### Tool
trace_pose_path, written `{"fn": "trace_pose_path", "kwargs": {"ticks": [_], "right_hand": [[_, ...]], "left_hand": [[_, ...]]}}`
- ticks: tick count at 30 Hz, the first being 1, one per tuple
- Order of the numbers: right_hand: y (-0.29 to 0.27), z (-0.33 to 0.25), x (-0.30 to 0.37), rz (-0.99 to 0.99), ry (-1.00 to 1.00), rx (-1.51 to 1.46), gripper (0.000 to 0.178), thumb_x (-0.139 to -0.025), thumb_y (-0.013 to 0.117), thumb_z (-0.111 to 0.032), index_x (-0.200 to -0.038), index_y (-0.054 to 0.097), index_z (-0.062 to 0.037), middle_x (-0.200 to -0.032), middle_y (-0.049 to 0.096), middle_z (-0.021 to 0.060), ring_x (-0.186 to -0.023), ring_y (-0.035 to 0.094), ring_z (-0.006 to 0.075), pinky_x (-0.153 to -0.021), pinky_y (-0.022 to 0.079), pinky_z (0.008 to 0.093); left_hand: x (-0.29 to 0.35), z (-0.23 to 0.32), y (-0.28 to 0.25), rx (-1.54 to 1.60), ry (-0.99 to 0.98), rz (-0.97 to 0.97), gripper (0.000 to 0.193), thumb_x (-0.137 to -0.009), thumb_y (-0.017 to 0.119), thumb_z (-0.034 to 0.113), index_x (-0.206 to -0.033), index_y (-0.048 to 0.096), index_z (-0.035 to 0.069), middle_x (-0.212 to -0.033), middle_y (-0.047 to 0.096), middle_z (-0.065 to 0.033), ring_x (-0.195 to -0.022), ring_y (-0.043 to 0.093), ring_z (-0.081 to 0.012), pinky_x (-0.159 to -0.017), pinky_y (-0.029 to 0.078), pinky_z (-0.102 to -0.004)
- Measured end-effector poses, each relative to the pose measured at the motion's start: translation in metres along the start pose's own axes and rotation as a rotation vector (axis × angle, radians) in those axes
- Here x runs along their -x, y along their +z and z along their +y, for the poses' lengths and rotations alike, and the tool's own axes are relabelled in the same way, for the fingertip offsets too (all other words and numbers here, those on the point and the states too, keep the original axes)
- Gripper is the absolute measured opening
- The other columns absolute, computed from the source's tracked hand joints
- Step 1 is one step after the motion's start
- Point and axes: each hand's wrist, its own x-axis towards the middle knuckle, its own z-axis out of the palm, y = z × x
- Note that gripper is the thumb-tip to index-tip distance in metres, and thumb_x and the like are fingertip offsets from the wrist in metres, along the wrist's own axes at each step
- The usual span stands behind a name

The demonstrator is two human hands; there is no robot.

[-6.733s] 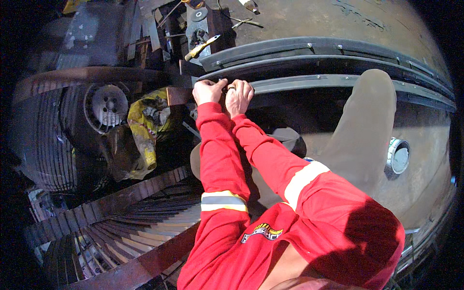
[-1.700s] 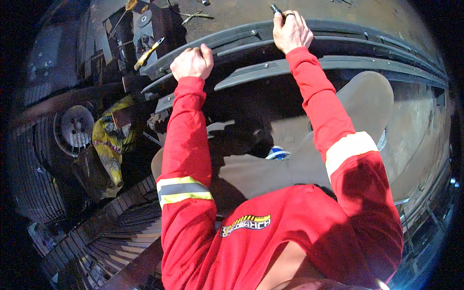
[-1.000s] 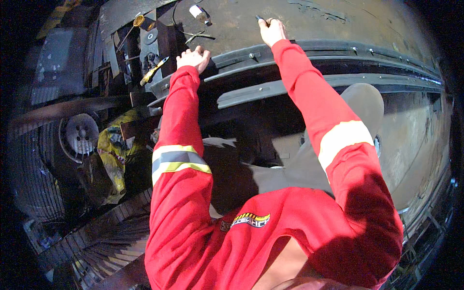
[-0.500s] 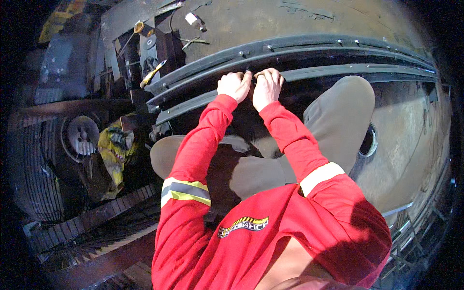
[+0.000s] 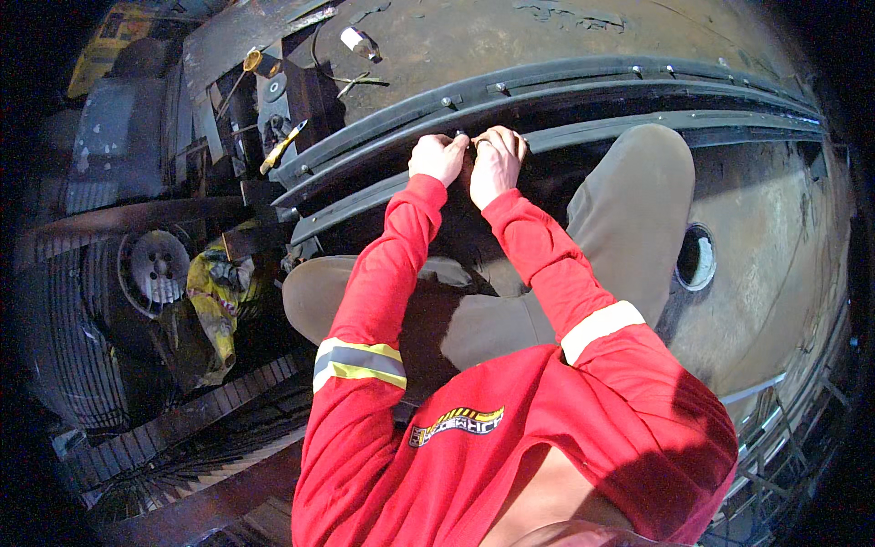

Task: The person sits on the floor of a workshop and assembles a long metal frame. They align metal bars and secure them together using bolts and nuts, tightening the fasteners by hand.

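Note:
Both my hands meet over long dark metal rails that run across the upper part of the head view. My left hand (image 5: 437,159) is closed, thumb against fingers, at the near rail (image 5: 602,129). Close beside it, my right hand (image 5: 497,164) bends its fingers down over the same spot, also closed. Between the fingertips is something small and dark that I cannot make out. Behind them, the far rail (image 5: 565,77) carries several small bolts, one bolt (image 5: 501,87) just beyond my right hand.
A paintbrush (image 5: 283,146) lies left of the rails' end. Beyond stands a small white-and-dark bottle (image 5: 354,38). A stained yellow cloth (image 5: 216,296) hangs by a large wheel (image 5: 157,266) on the left. Right of my knee is a round opening with a pale rim (image 5: 697,258).
My right hand has turned slightly and moved a little left and up, its fingers more bent. My left hand keeps nearly the same place. The whole view has shifted slightly.

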Motion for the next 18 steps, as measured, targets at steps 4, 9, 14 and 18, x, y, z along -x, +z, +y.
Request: {"fn": "trace_pose_path", "kwargs": {"ticks": [4, 9, 14, 18], "right_hand": [[0.003, 0.002, 0.002, -0.021, -0.021, 0.051, 0.014, -0.074, 0.050, -0.013, -0.076, 0.060, -0.0039, -0.086, 0.057, 0.0065, -0.101, 0.046, 0.0234, -0.095, 0.028, 0.0418], [0.000, -0.003, -0.002, 0.028, 0.065, 0.102, 0.013, -0.075, 0.048, -0.011, -0.077, 0.058, -0.0029, -0.090, 0.056, 0.0092, -0.103, 0.044, 0.0277, -0.097, 0.026, 0.0438], [0.007, 0.001, 0.002, 0.041, 0.092, -0.039, 0.012, -0.074, 0.050, -0.014, -0.076, 0.058, -0.0049, -0.090, 0.055, 0.0080, -0.103, 0.044, 0.0253, -0.100, 0.023, 0.0444], [0.019, 0.006, 0.009, 0.088, 0.042, 0.022, 0.011, -0.074, 0.050, -0.015, -0.075, 0.059, -0.0081, -0.088, 0.058, 0.0029, -0.101, 0.047, 0.0204, -0.098, 0.024, 0.0447]], "left_hand": [[-0.001, 0.006, 0.004, 0.037, -0.102, 0.097, 0.042, -0.062, 0.067, 0.041, -0.066, 0.064, 0.000, -0.063, 0.062, -0.0159, -0.060, 0.063, -0.0239, -0.059, 0.048, -0.0323], [0.002, 0.014, 0.004, -0.043, -0.158, 0.192, 0.040, -0.058, 0.071, 0.042, -0.063, 0.064, 0.002, -0.061, 0.062, -0.0145, -0.058, 0.063, -0.0231, -0.060, 0.049, -0.0324], [0.001, 0.011, -0.003, -0.217, -0.109, 0.032, 0.048, -0.068, 0.058, 0.051, -0.070, 0.066, 0.004, -0.076, 0.064, -0.0183, -0.076, 0.063, -0.0282, -0.073, 0.047, -0.0353], [-0.004, 0.004, -0.003, 0.042, -0.140, -0.128, 0.053, -0.073, 0.049, 0.055, -0.074, 0.066, 0.005, -0.080, 0.064, -0.0176, -0.082, 0.060, -0.0300, -0.078, 0.044, -0.0358]]}}
